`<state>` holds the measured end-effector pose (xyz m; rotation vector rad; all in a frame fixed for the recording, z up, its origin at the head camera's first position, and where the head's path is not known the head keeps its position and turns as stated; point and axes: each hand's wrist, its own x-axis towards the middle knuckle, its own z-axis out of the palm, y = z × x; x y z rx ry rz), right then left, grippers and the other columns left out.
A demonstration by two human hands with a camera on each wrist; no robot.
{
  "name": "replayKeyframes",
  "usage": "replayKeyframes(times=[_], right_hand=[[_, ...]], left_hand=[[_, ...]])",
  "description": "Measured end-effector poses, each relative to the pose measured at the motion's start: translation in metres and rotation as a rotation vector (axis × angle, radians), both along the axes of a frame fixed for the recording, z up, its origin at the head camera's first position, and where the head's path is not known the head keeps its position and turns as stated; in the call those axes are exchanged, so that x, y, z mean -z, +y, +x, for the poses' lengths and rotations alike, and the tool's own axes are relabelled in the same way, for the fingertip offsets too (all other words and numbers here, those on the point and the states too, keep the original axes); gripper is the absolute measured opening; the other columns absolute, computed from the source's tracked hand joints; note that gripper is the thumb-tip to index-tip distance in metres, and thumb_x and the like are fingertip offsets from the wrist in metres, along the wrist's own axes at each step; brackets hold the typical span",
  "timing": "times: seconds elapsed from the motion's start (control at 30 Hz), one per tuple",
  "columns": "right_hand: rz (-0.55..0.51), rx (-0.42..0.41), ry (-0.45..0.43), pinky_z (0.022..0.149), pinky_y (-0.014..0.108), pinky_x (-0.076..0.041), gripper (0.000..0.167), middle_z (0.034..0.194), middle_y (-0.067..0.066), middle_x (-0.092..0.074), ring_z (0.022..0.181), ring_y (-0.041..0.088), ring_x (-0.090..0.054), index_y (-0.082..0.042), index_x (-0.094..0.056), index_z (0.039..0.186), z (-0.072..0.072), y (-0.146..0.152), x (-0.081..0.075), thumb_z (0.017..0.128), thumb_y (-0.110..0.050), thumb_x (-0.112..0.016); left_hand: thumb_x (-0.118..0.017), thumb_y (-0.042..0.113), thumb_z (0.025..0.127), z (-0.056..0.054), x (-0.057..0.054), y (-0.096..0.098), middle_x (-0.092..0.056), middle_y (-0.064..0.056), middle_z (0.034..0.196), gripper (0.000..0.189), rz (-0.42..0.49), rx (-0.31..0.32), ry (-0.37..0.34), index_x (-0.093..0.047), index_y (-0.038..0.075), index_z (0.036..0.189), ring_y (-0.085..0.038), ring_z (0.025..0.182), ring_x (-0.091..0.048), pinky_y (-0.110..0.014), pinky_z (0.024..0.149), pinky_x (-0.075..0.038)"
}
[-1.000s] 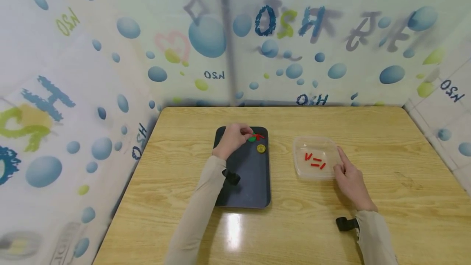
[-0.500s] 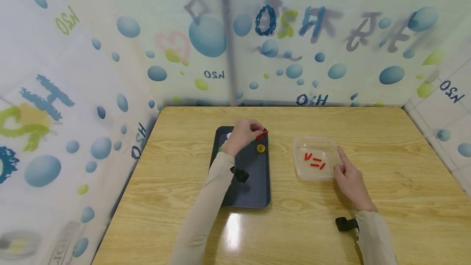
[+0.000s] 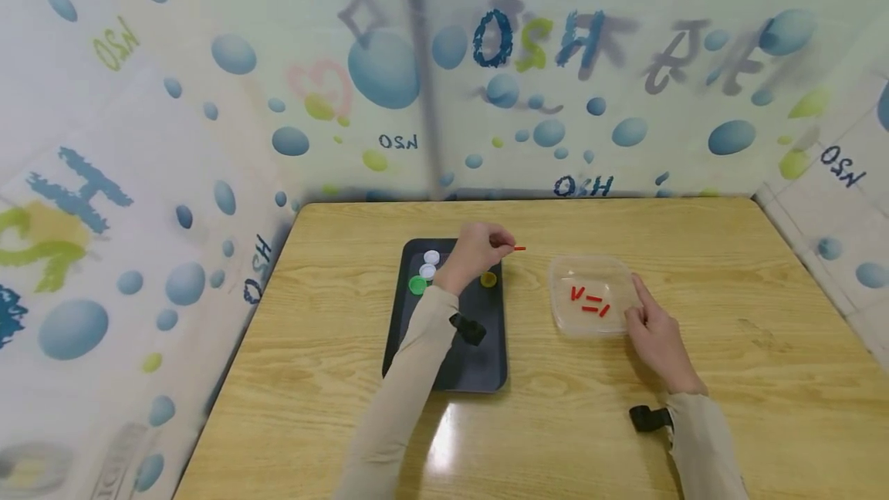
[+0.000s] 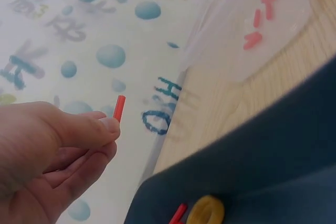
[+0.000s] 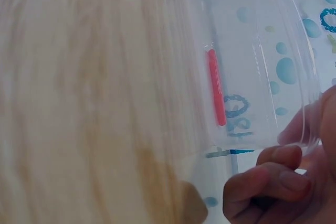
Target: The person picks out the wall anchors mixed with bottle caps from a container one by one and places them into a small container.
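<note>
My left hand (image 3: 478, 253) pinches a short red stick (image 4: 119, 108) between thumb and fingertips, over the far right edge of the dark tray (image 3: 472, 365). The stick pokes out past the fingertips towards the right. On the tray, a yellow ring (image 4: 206, 211) lies beside another red stick (image 4: 179, 213). My right hand (image 3: 656, 342) grips the right side of a clear plastic container (image 3: 556, 295), its fingers curled at the rim in the right wrist view. Several red sticks (image 3: 589, 309) lie scattered on the container's floor.
Two white discs (image 3: 429, 264) and a green disc (image 3: 417, 285) lie at the tray's far left, partly beside my left forearm. The wooden table (image 3: 569, 407) meets a patterned wall (image 3: 514, 153) at its far edge. A strip of tabletop separates tray and container.
My left hand has picked up a red stick from the tray's far right corner and carried it rightwards past the tray's edge. My right hand keeps its grip on the container.
</note>
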<state>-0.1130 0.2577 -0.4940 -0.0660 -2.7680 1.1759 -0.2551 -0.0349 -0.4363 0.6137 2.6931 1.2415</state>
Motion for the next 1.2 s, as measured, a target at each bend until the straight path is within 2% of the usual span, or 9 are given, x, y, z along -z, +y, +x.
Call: replayKeyframes(times=[0.2, 0.33, 0.53, 0.7, 0.93, 1.2], right_hand=[[-0.007, -0.013, -0.006, 0.05, 0.026, -0.03, 0.058, 0.065, -0.001, -0.038, 0.051, 0.006, -0.03, -0.003, -0.025, 0.16, -0.001, 0.0, -0.001, 0.106, -0.015, -0.038], [-0.009, -0.022, -0.01, 0.049, 0.027, -0.029, 0.058, 0.064, 0.0, -0.038, 0.05, 0.006, -0.028, -0.004, -0.024, 0.161, 0.0, 0.001, 0.0, 0.106, -0.015, -0.037], [-0.004, -0.019, -0.006, 0.05, 0.026, -0.029, 0.058, 0.065, -0.002, -0.037, 0.051, 0.005, -0.028, -0.005, -0.025, 0.161, -0.003, 0.002, 0.002, 0.105, -0.015, -0.037], [-0.002, -0.015, 0.003, 0.05, 0.026, -0.029, 0.058, 0.065, -0.002, -0.037, 0.052, 0.006, -0.029, -0.005, -0.025, 0.16, -0.002, 0.002, 0.003, 0.104, -0.014, -0.037], [-0.011, -0.01, 0.011, 0.05, 0.026, -0.03, 0.058, 0.063, -0.002, -0.036, 0.052, 0.006, -0.029, -0.002, -0.026, 0.16, -0.001, 0.003, 0.002, 0.103, -0.012, -0.039], [-0.019, -0.015, 0.002, 0.05, 0.026, -0.03, 0.059, 0.063, -0.002, -0.037, 0.052, 0.006, -0.029, -0.004, -0.025, 0.16, -0.002, 0.004, 0.003, 0.104, -0.013, -0.038]], left_hand=[[-0.07, 0.015, 0.097, 0.002, -0.001, 0.018, -0.076, -0.001, 0.101, 0.013, -0.024, 0.02, 0.015, -0.078, 0.01, 0.106, -0.011, 0.087, -0.067, -0.021, 0.076, -0.056], [-0.07, 0.014, 0.097, 0.003, -0.002, 0.031, -0.076, -0.002, 0.099, 0.011, -0.006, 0.065, 0.018, -0.078, 0.011, 0.103, -0.01, 0.086, -0.068, -0.019, 0.074, -0.055], [-0.07, 0.012, 0.096, 0.006, -0.003, 0.047, -0.075, -0.001, 0.096, 0.009, 0.008, 0.098, -0.015, -0.078, 0.01, 0.1, -0.009, 0.083, -0.067, -0.017, 0.072, -0.054], [-0.071, 0.013, 0.095, 0.008, -0.001, 0.06, -0.075, -0.001, 0.094, 0.007, -0.011, 0.112, -0.03, -0.077, 0.011, 0.098, -0.007, 0.081, -0.065, -0.015, 0.07, -0.052], [-0.071, 0.013, 0.095, 0.011, 0.002, 0.077, -0.075, 0.001, 0.092, 0.006, -0.036, 0.154, -0.017, -0.077, 0.012, 0.097, -0.004, 0.079, -0.064, -0.014, 0.069, -0.05], [-0.07, 0.012, 0.096, 0.012, 0.006, 0.09, -0.073, 0.001, 0.091, 0.006, -0.04, 0.202, -0.032, -0.076, 0.01, 0.097, -0.005, 0.078, -0.063, -0.012, 0.07, -0.049]])
